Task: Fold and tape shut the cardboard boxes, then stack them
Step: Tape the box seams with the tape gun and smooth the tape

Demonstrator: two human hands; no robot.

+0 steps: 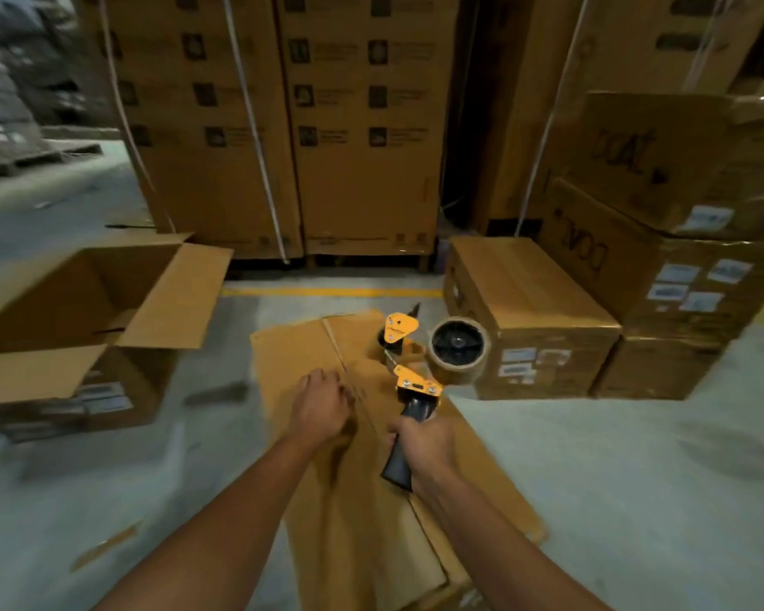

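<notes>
A brown cardboard box (292,359) with its top flaps folded shut stands right in front of me on the floor. My left hand (320,405) rests on the box top near the centre seam, fingers curled; whether it pinches the tape end is blurred. My right hand (422,447) grips the black handle of an orange tape dispenser (409,377), which carries a brown tape roll (457,348) and hovers over the box's far right part.
An open box (107,293) with raised flaps stands on other boxes at the left. A closed box (534,319) lies at the right, before stacked labelled boxes (662,240). Tall strapped cartons (327,125) wall the back. A yellow line (327,292) marks the grey floor.
</notes>
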